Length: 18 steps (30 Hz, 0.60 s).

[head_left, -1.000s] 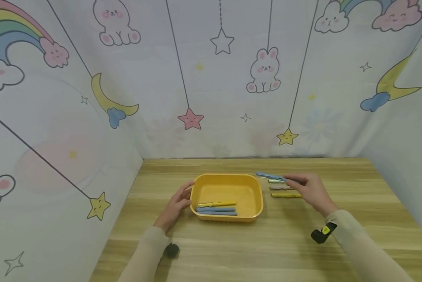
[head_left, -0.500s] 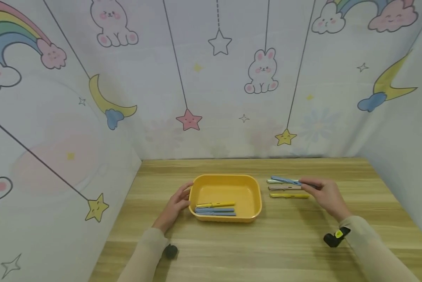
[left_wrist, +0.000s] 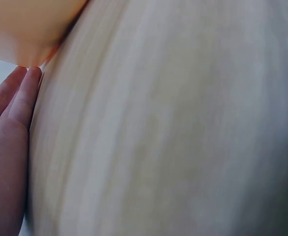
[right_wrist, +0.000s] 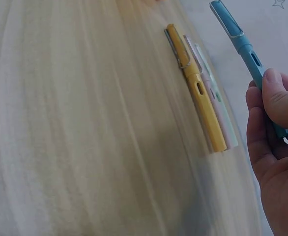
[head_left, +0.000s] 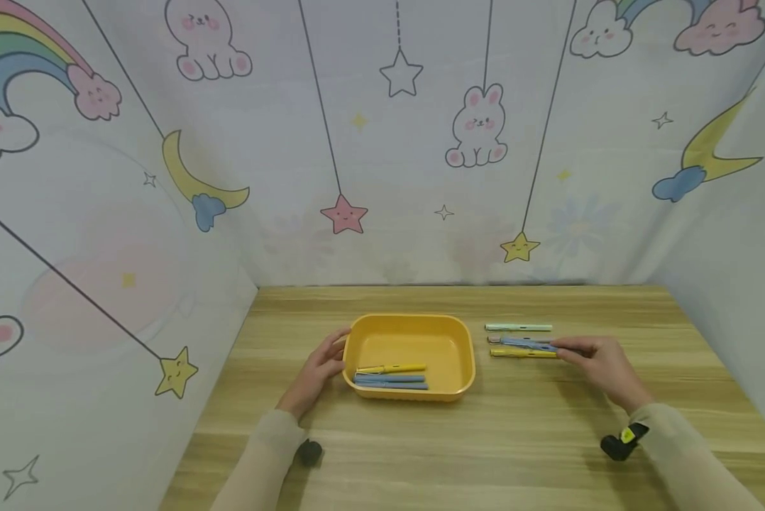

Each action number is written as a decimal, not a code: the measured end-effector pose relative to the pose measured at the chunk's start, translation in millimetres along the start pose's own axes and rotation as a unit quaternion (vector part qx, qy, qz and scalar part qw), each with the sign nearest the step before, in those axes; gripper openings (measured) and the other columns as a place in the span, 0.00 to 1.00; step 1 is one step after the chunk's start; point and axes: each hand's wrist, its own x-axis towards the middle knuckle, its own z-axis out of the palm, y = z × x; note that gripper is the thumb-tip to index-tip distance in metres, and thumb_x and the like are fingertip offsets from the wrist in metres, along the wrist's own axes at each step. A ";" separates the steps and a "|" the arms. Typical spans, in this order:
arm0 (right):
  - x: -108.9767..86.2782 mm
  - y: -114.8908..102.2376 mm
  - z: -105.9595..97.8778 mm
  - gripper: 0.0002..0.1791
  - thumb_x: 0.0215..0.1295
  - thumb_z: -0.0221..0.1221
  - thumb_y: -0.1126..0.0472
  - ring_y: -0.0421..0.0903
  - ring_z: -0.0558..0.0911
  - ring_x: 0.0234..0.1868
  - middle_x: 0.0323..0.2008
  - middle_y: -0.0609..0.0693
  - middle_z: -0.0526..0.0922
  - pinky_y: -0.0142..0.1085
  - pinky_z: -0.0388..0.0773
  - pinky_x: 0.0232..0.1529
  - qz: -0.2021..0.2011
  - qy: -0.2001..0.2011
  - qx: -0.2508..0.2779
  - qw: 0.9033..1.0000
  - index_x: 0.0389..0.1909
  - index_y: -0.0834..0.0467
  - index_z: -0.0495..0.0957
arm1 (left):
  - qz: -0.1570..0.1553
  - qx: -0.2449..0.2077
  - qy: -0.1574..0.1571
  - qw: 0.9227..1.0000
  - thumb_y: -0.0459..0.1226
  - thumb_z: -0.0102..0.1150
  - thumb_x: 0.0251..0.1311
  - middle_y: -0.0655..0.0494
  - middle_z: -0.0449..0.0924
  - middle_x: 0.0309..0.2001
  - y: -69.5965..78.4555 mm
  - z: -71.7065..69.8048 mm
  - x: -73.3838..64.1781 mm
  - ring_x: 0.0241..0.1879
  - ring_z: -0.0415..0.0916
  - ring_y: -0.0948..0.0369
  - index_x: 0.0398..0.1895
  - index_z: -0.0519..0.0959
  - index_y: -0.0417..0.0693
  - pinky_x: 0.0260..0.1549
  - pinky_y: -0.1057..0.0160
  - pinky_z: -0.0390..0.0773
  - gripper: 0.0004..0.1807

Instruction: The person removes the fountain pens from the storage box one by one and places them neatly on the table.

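A blue pen [right_wrist: 247,51] with a metal clip is pinched between the thumb and fingers of my right hand [head_left: 602,365]. It hovers over a row of pens on the table, overlapping the pinkish pen [head_left: 494,341] in the head view. The yellow pen [right_wrist: 205,105] lies nearest me in that row, and the pale green pen [head_left: 518,328] is the farthest. My left hand [head_left: 318,369] rests its fingers against the left wall of the yellow tray [head_left: 411,396]. Inside the tray lie another yellow pen [head_left: 395,369] and two blue pens [head_left: 392,379], along its near side.
The wooden table [head_left: 446,454] meets a patterned cloth wall [head_left: 408,248] at the back, with more cloth on both sides. Black wrist cameras sit at the left cuff [head_left: 309,453] and the right cuff [head_left: 622,446].
My right hand has moved right and toward me with the blue pen, away from the tray and over the row. The left hand has stayed at the tray.
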 end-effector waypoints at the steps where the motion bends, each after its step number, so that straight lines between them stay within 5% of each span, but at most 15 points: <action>1: -0.1 1.3 1.2 0.14 0.73 0.66 0.58 0.26 0.83 0.43 0.54 0.62 0.88 0.34 0.85 0.38 -0.001 -0.001 -0.003 1.000 0.53 0.59 0.89 | 0.000 0.001 0.000 1.000 0.34 0.54 0.73 0.43 0.65 0.78 0.1 -0.2 0.0 0.77 0.62 0.44 0.82 0.62 0.58 0.73 0.43 0.62 0.35; 8: -3.0 9.4 11.7 0.10 0.69 0.69 0.61 0.23 0.81 0.45 0.52 0.61 0.89 0.26 0.81 0.40 -0.021 0.001 -0.022 1.000 0.48 0.57 0.91 | -0.005 0.002 0.000 1.000 0.35 0.55 0.73 0.45 0.65 0.78 1.4 -0.5 -0.5 0.76 0.64 0.46 0.81 0.63 0.62 0.73 0.43 0.62 0.35; 18: -5.2 16.4 20.1 0.09 0.69 0.69 0.60 0.36 0.84 0.50 0.50 0.55 0.90 0.30 0.81 0.47 -0.028 -0.015 -0.066 0.997 0.47 0.51 0.92 | -0.002 0.007 0.002 1.000 0.35 0.54 0.73 0.44 0.65 0.78 1.3 -0.1 -1.0 0.77 0.63 0.46 0.82 0.62 0.60 0.72 0.46 0.64 0.35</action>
